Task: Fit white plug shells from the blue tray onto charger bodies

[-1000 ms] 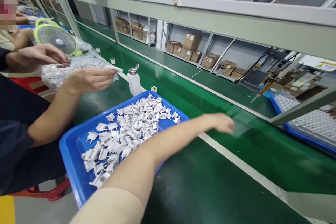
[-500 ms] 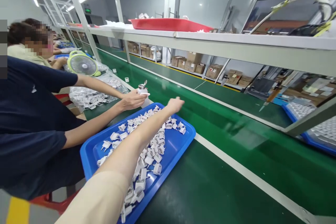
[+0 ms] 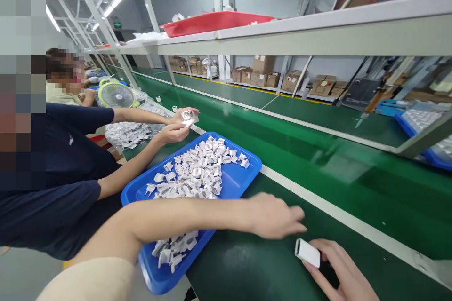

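Your right hand (image 3: pixel 339 268) grips a white adapter shell (image 3: pixel 307 252) in closed fingers near the counter's front edge. Your left hand (image 3: pixel 275 216) hovers open, empty, beside the blue tray (image 3: pixel 240 186)

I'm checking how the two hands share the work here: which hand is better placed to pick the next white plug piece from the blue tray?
Probably the left hand: it is free, right beside the blue tray; the right hand already holds a white casing.

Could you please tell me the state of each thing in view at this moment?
left hand: empty, palm down over the green belt.
right hand: holds a white charger body.
blue tray: heaped with white plug parts.
co-worker's hands: pressing a dispenser bottle.
red tray: on the upper shelf.
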### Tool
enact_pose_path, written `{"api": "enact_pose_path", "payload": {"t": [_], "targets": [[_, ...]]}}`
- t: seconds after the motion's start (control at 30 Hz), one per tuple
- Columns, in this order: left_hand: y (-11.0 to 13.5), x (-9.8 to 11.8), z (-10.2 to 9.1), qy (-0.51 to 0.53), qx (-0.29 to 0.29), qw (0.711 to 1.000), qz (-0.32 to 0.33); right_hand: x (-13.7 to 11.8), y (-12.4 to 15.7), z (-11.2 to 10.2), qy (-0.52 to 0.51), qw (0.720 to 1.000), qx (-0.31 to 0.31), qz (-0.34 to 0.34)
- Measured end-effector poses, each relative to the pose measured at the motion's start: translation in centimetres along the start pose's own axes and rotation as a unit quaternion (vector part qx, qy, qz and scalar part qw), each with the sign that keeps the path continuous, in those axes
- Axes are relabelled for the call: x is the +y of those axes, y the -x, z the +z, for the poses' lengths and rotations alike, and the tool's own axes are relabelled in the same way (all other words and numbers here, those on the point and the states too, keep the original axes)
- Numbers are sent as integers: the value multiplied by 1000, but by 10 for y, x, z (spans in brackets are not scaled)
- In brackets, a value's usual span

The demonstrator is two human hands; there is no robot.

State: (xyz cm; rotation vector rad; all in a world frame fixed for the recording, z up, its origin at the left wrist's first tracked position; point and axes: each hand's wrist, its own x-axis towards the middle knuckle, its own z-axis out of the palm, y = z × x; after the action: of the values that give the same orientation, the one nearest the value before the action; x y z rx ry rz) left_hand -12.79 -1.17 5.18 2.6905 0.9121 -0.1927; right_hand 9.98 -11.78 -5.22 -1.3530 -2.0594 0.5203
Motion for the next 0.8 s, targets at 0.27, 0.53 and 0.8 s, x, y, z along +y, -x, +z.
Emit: {"api": "enact_pose_path", "payload": {"t": [0.27,0.53,0.8], "targets": [[30,-131,-33,-183,18,942,-280,4,7,-7,-57,998,32,-20],[20,-143,-16,-206,9,923,-323,5,6,-17,-212,975,12,70],[19,-142,-25,-212,4,919,-332,3,10,-10,-36,998,27,-35]]}}
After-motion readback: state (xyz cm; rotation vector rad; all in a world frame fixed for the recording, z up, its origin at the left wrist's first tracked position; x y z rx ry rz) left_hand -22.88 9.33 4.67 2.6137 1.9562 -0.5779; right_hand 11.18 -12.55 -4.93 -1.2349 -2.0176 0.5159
